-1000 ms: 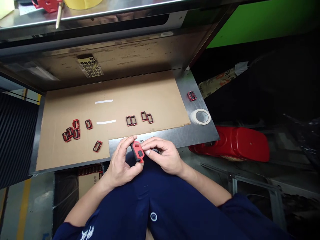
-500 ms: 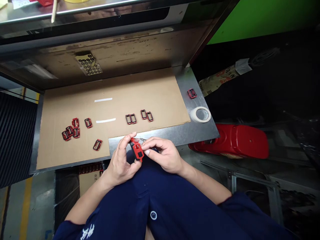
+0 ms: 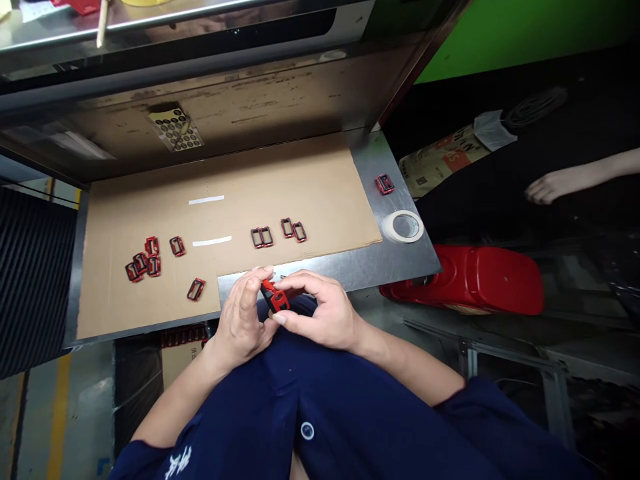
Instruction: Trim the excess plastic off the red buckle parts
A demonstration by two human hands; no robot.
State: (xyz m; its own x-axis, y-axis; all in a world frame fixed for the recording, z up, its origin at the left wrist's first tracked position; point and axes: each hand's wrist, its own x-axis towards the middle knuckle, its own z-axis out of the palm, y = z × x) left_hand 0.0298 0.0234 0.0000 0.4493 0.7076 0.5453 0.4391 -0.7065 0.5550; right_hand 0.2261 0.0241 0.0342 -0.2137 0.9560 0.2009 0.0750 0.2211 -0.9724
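Just past the table's front edge, my left hand (image 3: 245, 317) holds a small red and black plastic frame (image 3: 276, 298), gripped between thumb and fingers. My right hand (image 3: 323, 310) closes on the same frame from the right, index finger near its top and thumb at its lower edge. A thin dark tip shows above the right index finger; what it belongs to is hidden. On the cardboard, similar frames lie in a pair (image 3: 261, 237), another pair (image 3: 293, 230) and a cluster (image 3: 145, 260). Single frames lie at the left (image 3: 177, 246) and near the front (image 3: 196, 289).
A cardboard sheet (image 3: 300, 173) covers much of the metal table, with two white strips on it. On the right lie a tape roll (image 3: 404, 227) and another frame (image 3: 385, 184). A red stool (image 3: 505, 280) stands beyond. Another person's hand (image 3: 550, 187) shows far right.
My right thumb and index finger have closed round the frame, which has tilted and is more covered. Another person's hand and forearm have come into view at the right.
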